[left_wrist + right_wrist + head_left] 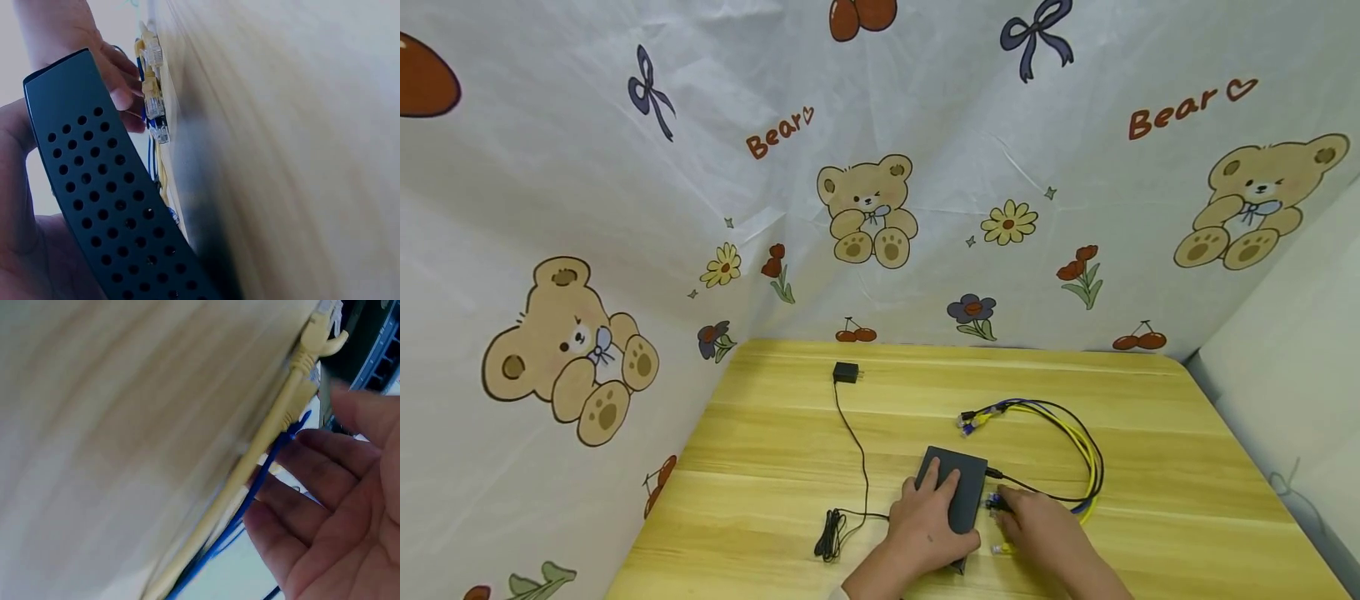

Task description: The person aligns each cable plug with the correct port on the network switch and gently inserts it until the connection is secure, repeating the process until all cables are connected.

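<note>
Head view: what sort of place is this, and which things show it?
Probably an indoor work corner, perhaps makeshift: a wood-grain table with a white bear-printed sheet rising behind it, and a dark electronic box beside looped network cables on the tabletop.

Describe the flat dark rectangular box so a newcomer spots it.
Start at the yellow wood-grain table, then the person's left hand. The flat dark rectangular box lies under that hand: the only broad slab beside thin yellow, blue and black cables.
</note>
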`<move>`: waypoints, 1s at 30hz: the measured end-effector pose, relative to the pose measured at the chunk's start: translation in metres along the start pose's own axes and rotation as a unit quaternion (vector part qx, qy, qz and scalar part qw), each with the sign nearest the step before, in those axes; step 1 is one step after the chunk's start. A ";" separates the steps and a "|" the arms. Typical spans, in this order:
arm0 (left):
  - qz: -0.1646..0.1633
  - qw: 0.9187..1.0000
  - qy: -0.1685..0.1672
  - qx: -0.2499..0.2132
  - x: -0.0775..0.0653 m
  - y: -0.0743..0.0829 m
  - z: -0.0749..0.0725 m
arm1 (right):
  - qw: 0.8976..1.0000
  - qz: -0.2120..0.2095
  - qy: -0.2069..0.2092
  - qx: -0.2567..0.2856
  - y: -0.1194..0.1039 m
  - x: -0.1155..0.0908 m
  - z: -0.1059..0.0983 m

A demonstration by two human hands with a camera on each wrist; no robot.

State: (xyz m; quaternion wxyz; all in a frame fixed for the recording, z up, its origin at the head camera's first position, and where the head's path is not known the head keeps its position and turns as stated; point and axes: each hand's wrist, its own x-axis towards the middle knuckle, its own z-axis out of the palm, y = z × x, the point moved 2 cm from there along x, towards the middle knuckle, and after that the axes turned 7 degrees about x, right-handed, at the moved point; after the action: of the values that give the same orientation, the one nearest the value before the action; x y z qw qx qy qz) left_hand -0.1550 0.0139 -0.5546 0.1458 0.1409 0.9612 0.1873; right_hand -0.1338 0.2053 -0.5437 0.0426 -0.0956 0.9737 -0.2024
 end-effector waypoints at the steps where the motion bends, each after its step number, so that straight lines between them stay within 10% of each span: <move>1: 0.000 1.000 0.000 -0.002 0.000 0.000 0.000 | 1.000 0.001 0.000 -0.005 0.001 0.000 0.000; 7: -0.005 1.000 0.000 -0.002 -0.001 0.000 -0.001 | 0.998 -0.020 0.018 -0.062 0.005 -0.002 -0.001; 30: -0.003 1.000 0.004 -0.004 -0.002 0.002 -0.003 | 0.999 0.020 0.029 0.010 0.006 -0.002 0.002</move>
State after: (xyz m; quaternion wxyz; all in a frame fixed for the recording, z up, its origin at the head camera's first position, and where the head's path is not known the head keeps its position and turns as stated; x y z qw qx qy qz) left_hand -0.1539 0.0136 -0.5507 0.1431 0.1363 0.9614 0.1916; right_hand -0.1326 0.2102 -0.5480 0.0193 -0.0693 0.9741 -0.2142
